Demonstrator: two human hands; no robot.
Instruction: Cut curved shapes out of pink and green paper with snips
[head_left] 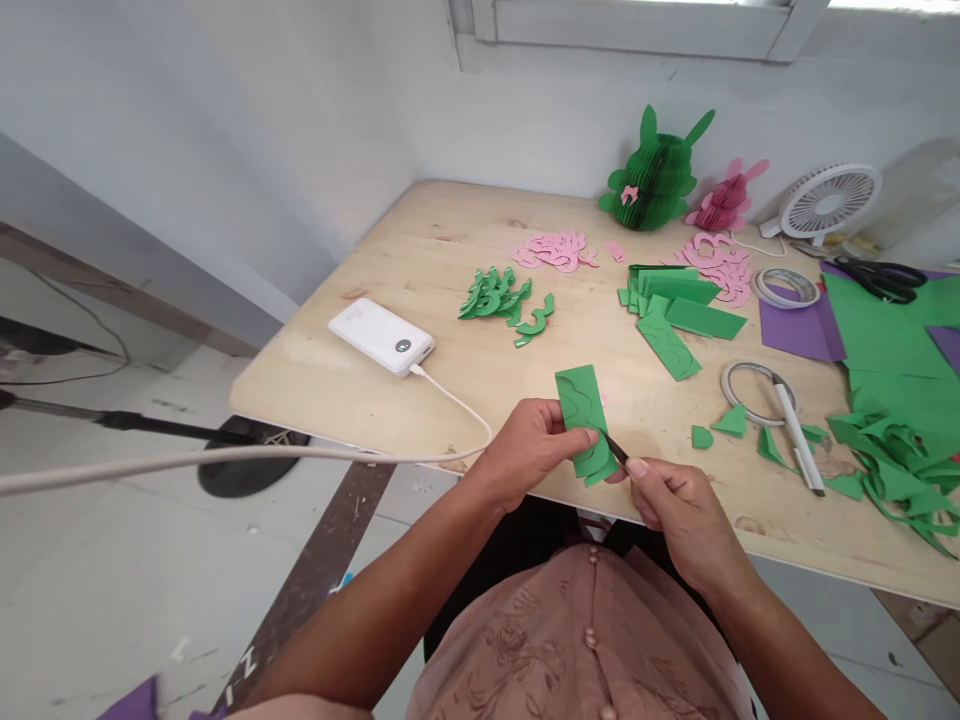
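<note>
My left hand (529, 447) pinches a green paper strip (583, 398) with curved lines drawn on it, thumb on top. My right hand (675, 505) is closed round scissors, whose dark blades (615, 449) meet the strip's right edge; the handles are hidden by my fingers. The lower end of the strip has a curved, cut outline. Beyond my hands lie a pile of curved green cutouts (491, 295) and a stack of green strips (701, 316).
A white power bank (382, 335) with a cable lies at left. Pink cutouts (555, 251), honeycomb paper figures (658, 180), a small fan (829, 203), tape (786, 289), black scissors (881, 278), a marker (798, 437) and green scraps (896, 465) are behind and right.
</note>
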